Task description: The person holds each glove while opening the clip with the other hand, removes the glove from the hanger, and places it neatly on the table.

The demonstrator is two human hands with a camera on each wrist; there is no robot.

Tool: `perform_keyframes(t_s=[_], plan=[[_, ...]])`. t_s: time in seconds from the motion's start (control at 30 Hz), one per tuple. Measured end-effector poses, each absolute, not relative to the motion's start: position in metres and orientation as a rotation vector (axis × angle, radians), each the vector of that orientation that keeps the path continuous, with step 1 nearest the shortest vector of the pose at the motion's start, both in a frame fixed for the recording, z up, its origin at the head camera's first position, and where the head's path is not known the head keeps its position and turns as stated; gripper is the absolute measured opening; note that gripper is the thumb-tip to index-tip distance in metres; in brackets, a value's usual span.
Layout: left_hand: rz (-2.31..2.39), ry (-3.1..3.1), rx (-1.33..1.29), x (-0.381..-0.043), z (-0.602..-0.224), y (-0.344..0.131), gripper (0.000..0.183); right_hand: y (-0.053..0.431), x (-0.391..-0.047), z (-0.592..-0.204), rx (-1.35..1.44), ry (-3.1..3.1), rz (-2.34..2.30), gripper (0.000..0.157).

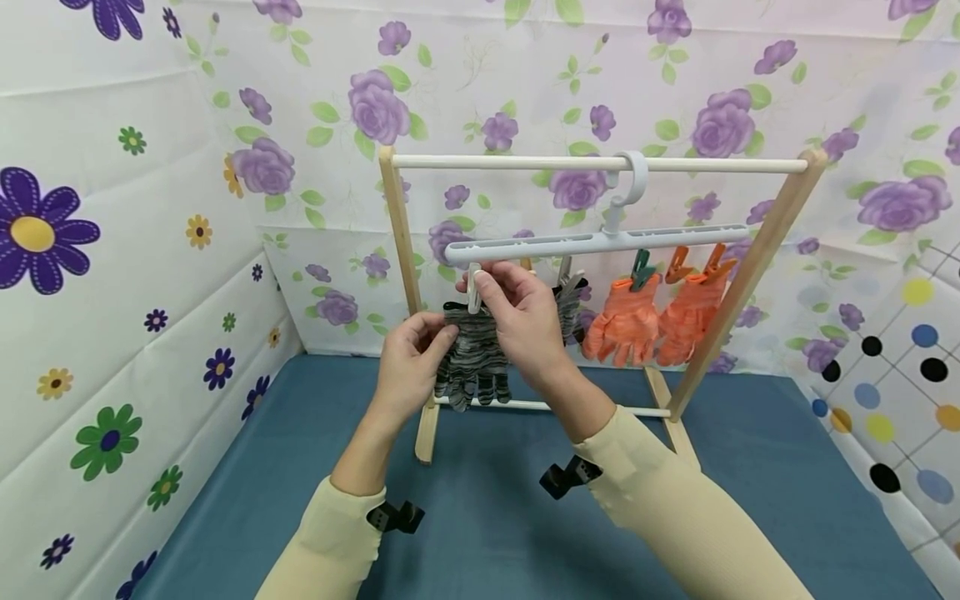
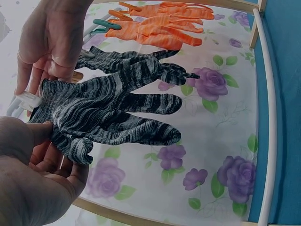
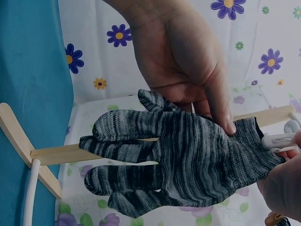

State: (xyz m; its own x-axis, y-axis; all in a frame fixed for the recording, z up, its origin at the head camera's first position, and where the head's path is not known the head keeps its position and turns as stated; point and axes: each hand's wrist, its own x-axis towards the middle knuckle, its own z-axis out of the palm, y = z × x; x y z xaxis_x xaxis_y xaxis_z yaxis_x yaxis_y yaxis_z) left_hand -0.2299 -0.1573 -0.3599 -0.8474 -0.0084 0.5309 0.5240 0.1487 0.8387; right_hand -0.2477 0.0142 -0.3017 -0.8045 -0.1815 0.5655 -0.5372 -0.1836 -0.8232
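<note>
In the head view, the striped glove (image 1: 472,350), judged light, stretchy and best taken by its cuff, was pinched by the left hand (image 1: 411,358) below the hanger (image 1: 540,246), a white clip (image 1: 474,292) by the right hand (image 1: 531,321). From the left wrist, a second glove (image 2: 102,59) was partly covered; from the right, the right hand was cut off.

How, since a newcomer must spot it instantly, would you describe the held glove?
Find the wooden rack, then the pale plastic hanger on its white top rod. Below the hanger's left end is a black-and-grey striped knit glove, pinched by the left hand, unlike its striped twin.
</note>
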Motion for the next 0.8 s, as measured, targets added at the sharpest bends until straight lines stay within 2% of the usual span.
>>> perform_keyframes(t_s=[0.27,0.53,0.8], plan=[[-1.736,-2.05,-0.464,-0.228,-0.363,-0.159,0.013,0.013,-0.248,-0.3,0.837,-1.812,2.097,0.026],[-1.725,-2.069,-0.424,-0.226,-0.37,-0.165,0.013,0.013,-0.249,-0.301,0.84,-1.815,2.094,0.033],[-1.694,-2.091,-0.358,-0.224,-0.379,-0.176,0.013,0.013,-0.25,-0.303,0.846,-1.822,2.099,0.029]])
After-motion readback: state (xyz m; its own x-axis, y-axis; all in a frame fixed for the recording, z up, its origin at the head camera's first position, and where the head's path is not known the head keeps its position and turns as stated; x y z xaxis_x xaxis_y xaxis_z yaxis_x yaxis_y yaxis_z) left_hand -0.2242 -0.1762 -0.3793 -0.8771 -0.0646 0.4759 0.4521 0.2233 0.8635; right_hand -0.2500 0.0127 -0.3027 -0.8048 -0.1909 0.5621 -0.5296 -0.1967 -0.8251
